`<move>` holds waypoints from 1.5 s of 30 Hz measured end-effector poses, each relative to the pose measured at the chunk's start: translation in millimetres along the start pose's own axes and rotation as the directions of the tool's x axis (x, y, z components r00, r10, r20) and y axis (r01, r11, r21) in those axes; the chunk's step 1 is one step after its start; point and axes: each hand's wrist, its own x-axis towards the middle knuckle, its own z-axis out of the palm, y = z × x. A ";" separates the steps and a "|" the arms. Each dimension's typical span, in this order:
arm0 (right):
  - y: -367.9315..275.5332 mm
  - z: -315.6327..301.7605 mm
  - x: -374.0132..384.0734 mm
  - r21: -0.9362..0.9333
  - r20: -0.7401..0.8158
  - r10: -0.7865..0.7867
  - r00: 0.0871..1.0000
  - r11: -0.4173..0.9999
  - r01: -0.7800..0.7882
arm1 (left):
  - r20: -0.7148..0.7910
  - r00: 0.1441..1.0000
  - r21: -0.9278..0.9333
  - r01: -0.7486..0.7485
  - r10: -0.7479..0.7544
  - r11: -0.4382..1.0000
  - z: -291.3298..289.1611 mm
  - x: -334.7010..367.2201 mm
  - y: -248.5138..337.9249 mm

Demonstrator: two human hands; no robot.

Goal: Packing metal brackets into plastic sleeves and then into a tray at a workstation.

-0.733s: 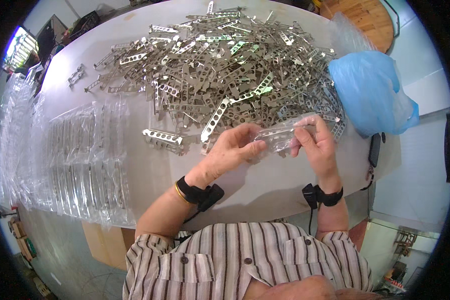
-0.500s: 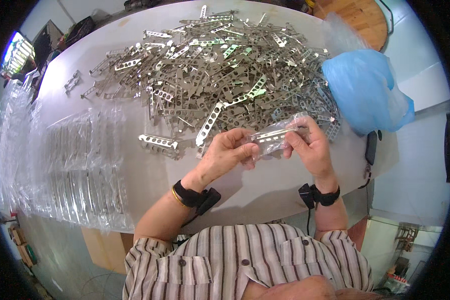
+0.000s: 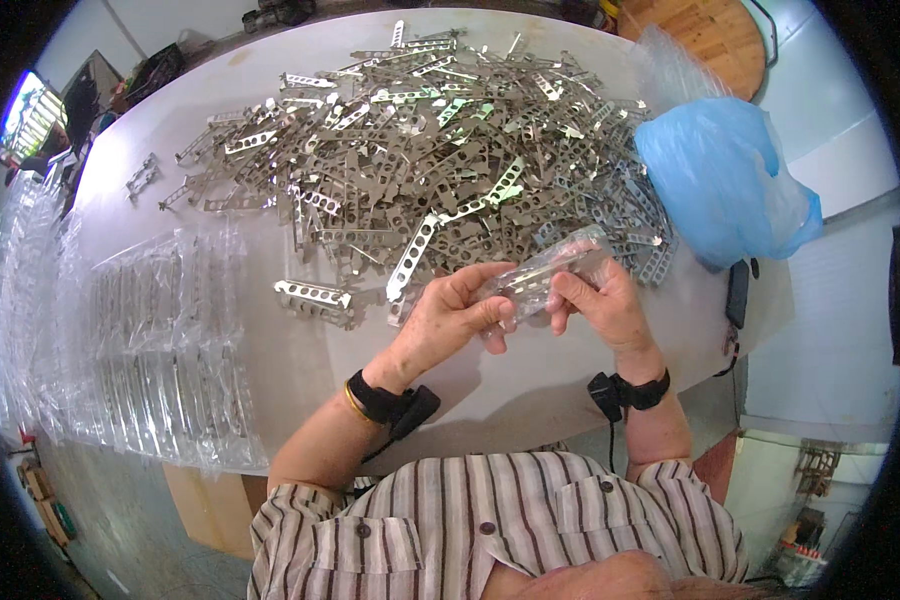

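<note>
Between my hands is a clear plastic bag (image 3: 550,272) with a slim metal bracket inside, held at a slant over the near side of the table. My left hand (image 3: 457,312) pinches the bag's left end between thumb and fingers. At the other end, my right hand (image 3: 602,300) grips the bag with its thumb on top and fingers partly behind it. Just beyond lies a large heap of perforated metal brackets (image 3: 440,150). One long bracket with round holes (image 3: 413,258) rests at the heap's near edge, close to my left hand.
Rows of filled clear bags (image 3: 170,340) cover the table's left side. A few brackets (image 3: 313,294) lie apart from the heap. A blue plastic bag (image 3: 725,175) sits at the right, with a dark phone-like object (image 3: 738,295) below it. A cardboard box (image 3: 208,505) stands under the table's near edge.
My right thumb has slid along the bag, and my right fingers have shifted a little. The bag's right end now stands out more beyond them. My left hand keeps its pinch.
</note>
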 end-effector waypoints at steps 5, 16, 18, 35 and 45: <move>-4.8 11.3 0.4 -0.060 -0.078 -0.029 0.997 0.998 0.024 | 0.004 1.000 -0.015 -0.012 0.012 1.000 0.8 -0.5 0.6; 1.2 10.9 9.5 -0.086 -0.165 -0.102 0.981 0.992 0.089 | -0.022 1.000 0.094 0.013 -0.011 0.996 -5.6 0.1 2.7; 4.6 11.5 14.1 -0.036 -0.160 -0.097 0.982 0.995 0.093 | -0.018 1.000 0.084 0.008 -0.006 0.996 -5.8 0.6 0.4; 32.0 16.3 32.7 0.002 -0.043 -0.090 0.995 0.996 0.090 | -0.015 1.000 0.109 0.021 -0.020 0.994 -9.7 3.6 -1.4; 30.4 1.4 28.7 0.128 -0.187 -0.181 0.966 0.970 0.206 | -0.114 0.992 0.134 0.075 -0.060 0.988 -3.8 6.9 7.3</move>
